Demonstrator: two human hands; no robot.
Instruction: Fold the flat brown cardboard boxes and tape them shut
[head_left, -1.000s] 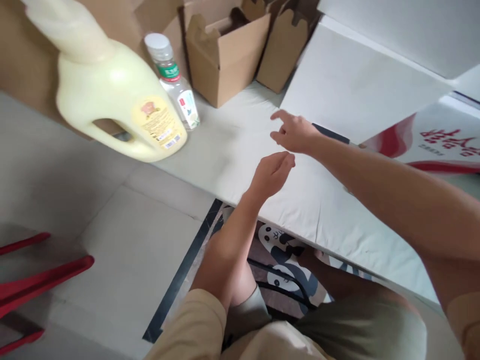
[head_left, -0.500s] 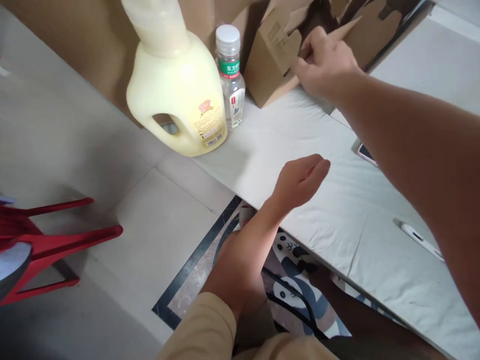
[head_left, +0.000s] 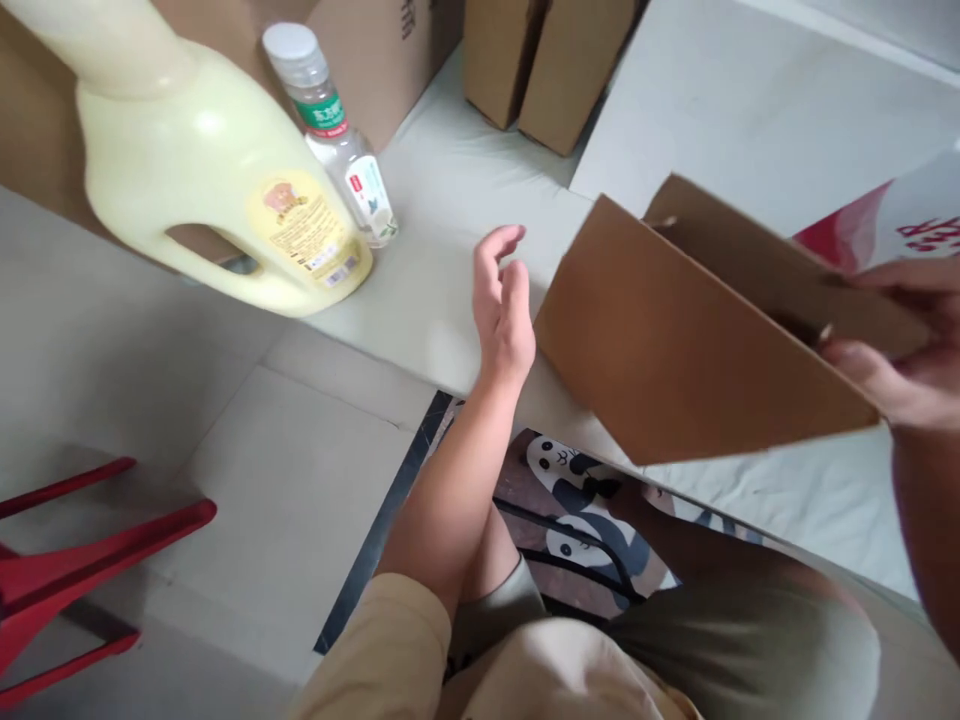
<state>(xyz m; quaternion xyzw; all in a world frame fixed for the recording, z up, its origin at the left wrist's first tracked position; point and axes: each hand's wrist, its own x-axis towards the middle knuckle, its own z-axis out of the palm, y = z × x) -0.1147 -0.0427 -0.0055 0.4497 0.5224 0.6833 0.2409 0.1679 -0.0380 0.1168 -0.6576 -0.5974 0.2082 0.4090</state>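
My right hand (head_left: 907,340) grips a brown cardboard box (head_left: 697,350) by its right end, thumb on the near wall and fingers at the far wall. The box is tilted above the pale-covered table (head_left: 450,320), its open side turned up toward the right. Just left of the box my left hand (head_left: 502,305) is raised with its fingers apart and slightly curled, holding nothing. Whether it touches the box's left corner I cannot tell; a narrow gap seems to show.
A large pale yellow jug (head_left: 217,140) and a clear bottle (head_left: 352,170) with a white cap stand at the left. Further cardboard boxes (head_left: 577,75) stand behind. A red and white bag (head_left: 892,220) lies far right. A red stool (head_left: 97,560) is on the floor.
My right hand has brought a cardboard box from the back of the table toward me and to the right. My left hand has opened and risen. The view has swung right.
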